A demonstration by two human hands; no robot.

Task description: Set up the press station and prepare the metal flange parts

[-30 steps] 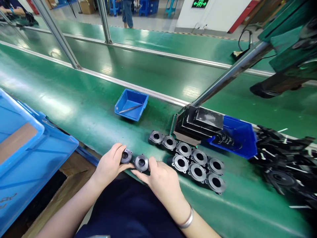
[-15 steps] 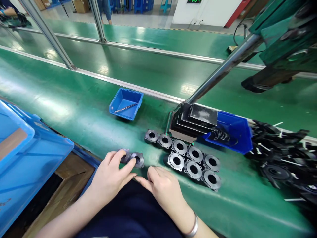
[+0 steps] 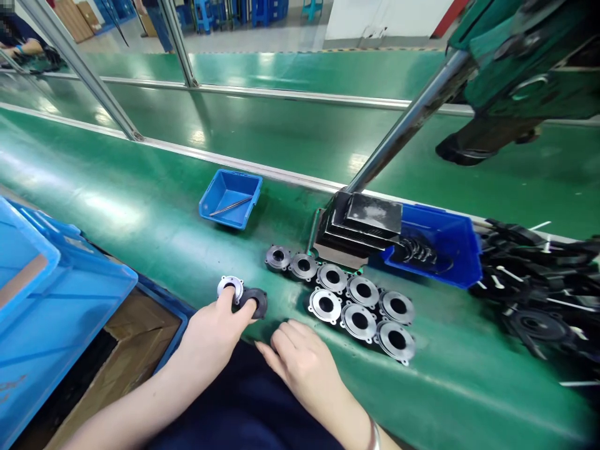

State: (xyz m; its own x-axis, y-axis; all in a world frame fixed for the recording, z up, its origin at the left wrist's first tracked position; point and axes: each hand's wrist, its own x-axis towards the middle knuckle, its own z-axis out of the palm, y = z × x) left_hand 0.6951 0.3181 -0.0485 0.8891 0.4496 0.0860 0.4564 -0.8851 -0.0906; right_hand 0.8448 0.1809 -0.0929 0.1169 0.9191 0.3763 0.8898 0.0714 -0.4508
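Observation:
Two round metal flanges lie side by side at my left hand (image 3: 213, 334): a bright silver flange (image 3: 228, 280) and a darker flange (image 3: 260, 301). My left fingers dip into their central holes, one digit in each, and grip the pair just above the green bench. My right hand (image 3: 300, 356) rests low by the bench's front edge, fingers curled in and thumb pointing left; nothing shows in it. Right of centre, several similar metal flanges (image 3: 360, 320) stand in two touching rows, holes facing up.
A small blue bin (image 3: 220, 212) holds a thin metal rod. Behind the rows stands a black stepped block (image 3: 370, 215) beside a darker blue bin (image 3: 443, 247) of black rings. Black parts (image 3: 529, 312) are heaped at right. A green machine (image 3: 510, 81) overhangs; blue crates (image 3: 89, 281) stand left.
The flanges under my left hand have tilted slightly, the left one now catching the light. My right hand has shifted a little away from the left one. The view has moved slightly.

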